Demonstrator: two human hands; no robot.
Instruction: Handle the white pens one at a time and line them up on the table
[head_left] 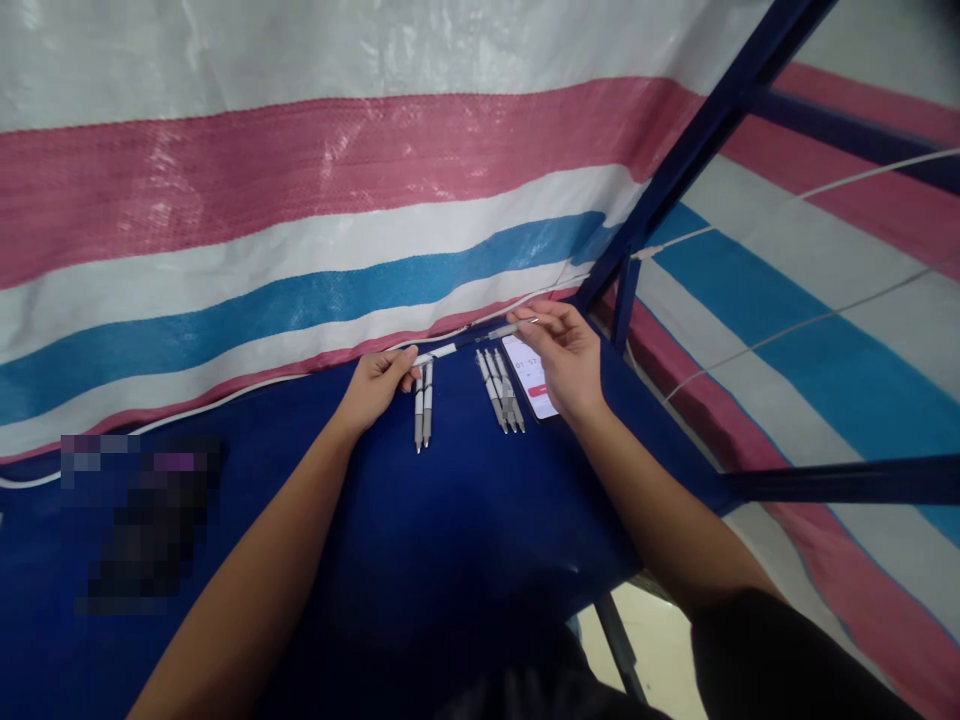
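Note:
Between my two hands a pen is pulled apart into two sections, with a thin dark refill (472,342) showing in between. My left hand (379,385) pinches its white barrel (439,354). Thumb and fingers of my right hand (566,355) are closed on the grey front section (504,330), whose metal tip points right. Just below the left hand, two white-and-grey pens (423,410) lie side by side on the blue table. A second group of similar pens (501,392) rests near the right hand. Beside them lies a phone (534,385) with a timer on its screen, partly covered by that hand.
The blue tabletop (450,540) ends at a striped plastic sheet (315,240) along the back. A white cable (232,397) runs along that edge. Dark blue metal frame bars (675,150) stand at the right. A blurred-out dark object (154,530) sits at the left.

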